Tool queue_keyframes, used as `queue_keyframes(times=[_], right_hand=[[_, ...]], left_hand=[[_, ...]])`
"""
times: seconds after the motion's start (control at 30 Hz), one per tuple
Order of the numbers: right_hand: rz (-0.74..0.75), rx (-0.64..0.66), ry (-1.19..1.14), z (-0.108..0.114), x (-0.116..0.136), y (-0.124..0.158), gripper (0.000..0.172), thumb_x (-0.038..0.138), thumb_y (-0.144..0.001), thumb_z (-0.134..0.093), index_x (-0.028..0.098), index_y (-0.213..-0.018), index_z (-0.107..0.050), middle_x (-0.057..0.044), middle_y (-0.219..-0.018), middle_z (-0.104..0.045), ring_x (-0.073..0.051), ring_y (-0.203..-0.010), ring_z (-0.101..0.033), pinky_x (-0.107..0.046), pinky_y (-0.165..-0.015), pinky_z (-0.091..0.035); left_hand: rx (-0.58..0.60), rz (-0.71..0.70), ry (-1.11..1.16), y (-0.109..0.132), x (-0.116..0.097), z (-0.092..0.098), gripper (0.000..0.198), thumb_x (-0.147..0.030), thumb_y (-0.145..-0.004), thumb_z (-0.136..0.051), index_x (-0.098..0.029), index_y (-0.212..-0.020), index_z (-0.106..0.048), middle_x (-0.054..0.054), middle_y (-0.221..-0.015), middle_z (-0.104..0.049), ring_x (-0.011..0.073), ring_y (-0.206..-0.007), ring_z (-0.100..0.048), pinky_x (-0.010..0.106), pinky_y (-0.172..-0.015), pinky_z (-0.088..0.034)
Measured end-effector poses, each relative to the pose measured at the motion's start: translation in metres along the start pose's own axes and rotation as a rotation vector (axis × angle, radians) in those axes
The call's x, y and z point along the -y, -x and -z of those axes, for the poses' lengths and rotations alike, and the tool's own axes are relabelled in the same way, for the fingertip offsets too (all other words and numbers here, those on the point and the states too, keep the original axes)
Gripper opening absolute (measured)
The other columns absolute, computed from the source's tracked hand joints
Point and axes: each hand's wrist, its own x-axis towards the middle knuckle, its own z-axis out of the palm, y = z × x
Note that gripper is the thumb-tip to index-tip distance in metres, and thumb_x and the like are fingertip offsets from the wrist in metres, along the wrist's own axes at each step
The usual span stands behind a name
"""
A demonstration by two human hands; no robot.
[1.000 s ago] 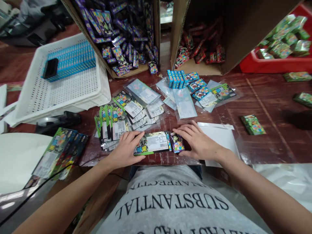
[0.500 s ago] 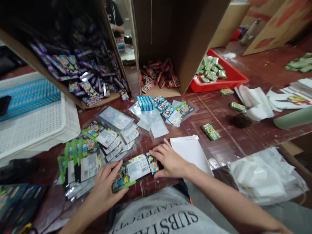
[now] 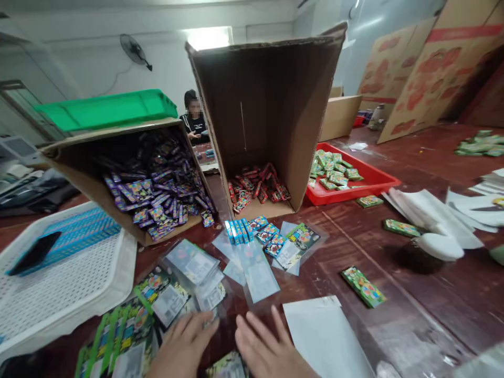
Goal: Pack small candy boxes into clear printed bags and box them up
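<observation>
At the bottom edge, my left hand point(image 3: 185, 341) is open, fingers stretched forward at the edge of the sleeved printed cards point(image 3: 169, 303). My right hand point(image 3: 268, 346) lies open with its fingers spread, beside a white sheet point(image 3: 325, 333). Between the hands, the top of a printed card packet point(image 3: 226, 366) shows; the rest is cut off by the frame. More green-edged printed packets point(image 3: 122, 336) overlap left of my left hand. Ahead stand small blue boxes point(image 3: 239, 231) in a row on clear sleeves point(image 3: 258, 275), beside another sleeved card point(image 3: 297, 244).
Cartons on their sides hold purple packets point(image 3: 157, 184) and red packets point(image 3: 260, 186). A red tray point(image 3: 354, 191) holds green packets. A white basket point(image 3: 114, 278) carries blue boxes and a phone point(image 3: 35, 253). One green packet point(image 3: 363, 286) lies at right. A person point(image 3: 194, 118) sits behind.
The view has tilted up, so the cartons' tops, the wall and the person now show. My hands and the card packet sit lower in view, and the fingers of my right hand have straightened.
</observation>
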Motion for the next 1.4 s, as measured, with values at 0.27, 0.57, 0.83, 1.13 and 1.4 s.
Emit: queue_keyframes(times=[0.27, 0.57, 0.83, 1.13, 1.4], right_hand=[[-0.709, -0.047, 0.101, 0.134, -0.120, 0.078, 0.089, 0.044, -0.092, -0.065, 0.021, -0.163, -0.017, -0.023, -0.165, -0.028, -0.038, -0.151, -0.031, -0.064, -0.117, -0.034], [-0.948, 0.038, 0.027, 0.137, -0.143, 0.141, 0.078, 0.033, -0.086, -0.068, 0.018, -0.155, -0.035, -0.018, -0.131, -0.059, -0.033, -0.121, -0.060, -0.053, -0.104, -0.048], [-0.895, -0.195, -0.227, 0.147, -0.119, 0.120, 0.055, 0.027, -0.091, -0.057, 0.025, -0.145, -0.046, -0.013, -0.137, -0.053, -0.029, -0.122, -0.059, -0.047, -0.102, -0.053], [-0.710, -0.073, -0.535, 0.112, -0.023, 0.075, 0.066, 0.031, -0.091, -0.064, 0.034, -0.152, -0.040, -0.010, -0.154, -0.041, -0.031, -0.138, -0.049, -0.045, -0.108, -0.051], [-0.752, -0.107, -1.176, 0.068, 0.017, 0.025, 0.052, 0.037, -0.094, -0.063, 0.029, -0.144, -0.050, -0.009, -0.137, -0.062, -0.026, -0.117, -0.064, -0.045, -0.102, -0.053]], left_hand=[[-0.420, -0.175, 0.078, -0.298, -0.117, 0.076, 0.067, -0.042, -0.092, -0.063, -0.008, -0.147, -0.044, 0.023, -0.144, -0.053, 0.0360, -0.137, -0.048, 0.048, -0.115, -0.038], [-0.364, 0.005, 0.032, -0.442, -0.147, 0.068, 0.084, -0.042, -0.074, -0.077, -0.015, -0.146, -0.043, 0.023, -0.146, -0.043, 0.0427, -0.135, -0.042, 0.053, -0.111, -0.036], [-0.515, -0.151, 0.066, -0.382, -0.142, 0.083, 0.079, -0.043, -0.070, -0.079, -0.008, -0.134, -0.048, 0.021, -0.137, -0.042, 0.0396, -0.135, -0.041, 0.048, -0.116, -0.034], [0.141, -0.231, 1.067, -0.093, -0.088, 0.019, 0.072, -0.043, -0.080, -0.070, -0.027, -0.142, -0.037, 0.012, -0.140, -0.055, 0.0290, -0.123, -0.059, 0.049, -0.104, -0.051], [-0.240, -0.174, 1.268, -0.025, -0.098, -0.031, 0.084, -0.053, -0.075, -0.075, -0.025, -0.147, -0.041, 0.013, -0.142, -0.046, 0.0322, -0.129, -0.050, 0.049, -0.111, -0.044]])
